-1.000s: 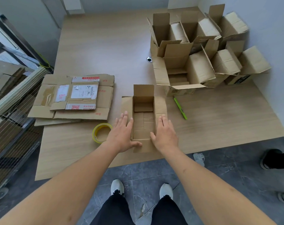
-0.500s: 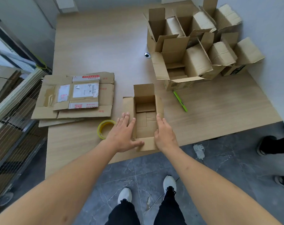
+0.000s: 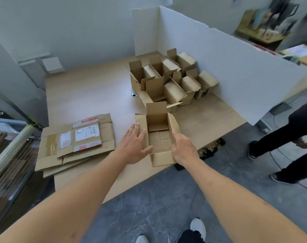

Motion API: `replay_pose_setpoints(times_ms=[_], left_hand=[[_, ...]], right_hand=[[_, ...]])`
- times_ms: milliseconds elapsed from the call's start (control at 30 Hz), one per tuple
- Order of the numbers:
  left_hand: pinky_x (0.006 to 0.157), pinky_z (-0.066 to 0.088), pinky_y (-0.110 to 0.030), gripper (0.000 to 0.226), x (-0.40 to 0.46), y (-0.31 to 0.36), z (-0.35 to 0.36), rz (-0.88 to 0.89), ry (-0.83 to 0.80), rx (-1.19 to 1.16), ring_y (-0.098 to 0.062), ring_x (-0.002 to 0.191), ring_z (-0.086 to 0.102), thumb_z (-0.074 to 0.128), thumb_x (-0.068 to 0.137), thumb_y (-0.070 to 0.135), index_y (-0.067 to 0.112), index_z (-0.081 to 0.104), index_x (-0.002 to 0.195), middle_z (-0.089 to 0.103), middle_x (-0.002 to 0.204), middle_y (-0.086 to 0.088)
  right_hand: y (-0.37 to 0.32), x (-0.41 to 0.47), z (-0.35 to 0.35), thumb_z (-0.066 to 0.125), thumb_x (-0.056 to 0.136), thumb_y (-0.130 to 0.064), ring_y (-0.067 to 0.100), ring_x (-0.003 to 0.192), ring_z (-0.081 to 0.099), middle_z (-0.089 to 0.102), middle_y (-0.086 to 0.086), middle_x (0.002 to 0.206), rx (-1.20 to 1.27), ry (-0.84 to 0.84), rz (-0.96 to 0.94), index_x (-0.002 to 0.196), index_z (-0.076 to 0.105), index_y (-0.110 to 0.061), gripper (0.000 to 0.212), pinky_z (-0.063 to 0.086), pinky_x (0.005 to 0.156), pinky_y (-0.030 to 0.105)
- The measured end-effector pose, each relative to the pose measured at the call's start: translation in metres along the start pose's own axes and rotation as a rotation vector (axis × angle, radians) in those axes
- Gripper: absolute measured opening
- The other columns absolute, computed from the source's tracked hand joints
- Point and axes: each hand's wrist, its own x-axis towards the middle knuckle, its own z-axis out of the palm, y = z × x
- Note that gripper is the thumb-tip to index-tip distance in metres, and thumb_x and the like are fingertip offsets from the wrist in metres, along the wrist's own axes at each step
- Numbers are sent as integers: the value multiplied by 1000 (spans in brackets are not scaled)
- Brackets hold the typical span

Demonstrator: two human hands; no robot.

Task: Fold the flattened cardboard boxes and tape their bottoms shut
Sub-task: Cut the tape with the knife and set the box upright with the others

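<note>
Both hands lie flat with straight fingers on the open cardboard box [image 3: 158,135] near the table [image 3: 89,95] edge: left hand [image 3: 134,146] on its left flap, right hand [image 3: 183,149] against its right wall. We judge it light and easily dented, so we would hold the side walls, not the flaps.

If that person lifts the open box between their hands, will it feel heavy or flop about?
Probably light: the open box looks empty inside. Its loose top flaps stand free, so they may flop. Both hands, left and right, flank its thin walls, which likely flex under a squeeze.
</note>
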Motion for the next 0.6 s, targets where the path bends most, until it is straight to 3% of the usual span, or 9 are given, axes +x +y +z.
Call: replay_pose_setpoints(times_ms=[267,600], left_hand=[[131,5,-44,84,35,92,-49,117,60,10,-30,161,-6,45,104,60,13,15,166,-1,174,-15],[131,5,-46,80,107,228,-33,99,60,-11,-30,161,-5,48,104,54,14,18,165,3,173,-16]], right_hand=[[53,-10,-75,46,101,-15,28,122,56,51,7,143,-7,78,47,159,30,-25,61,50,101,43],[177,13,-155,44,101,-13,29,116,59,53,6,140,-23,72,31,160,28,-27,63,52,96,43]])
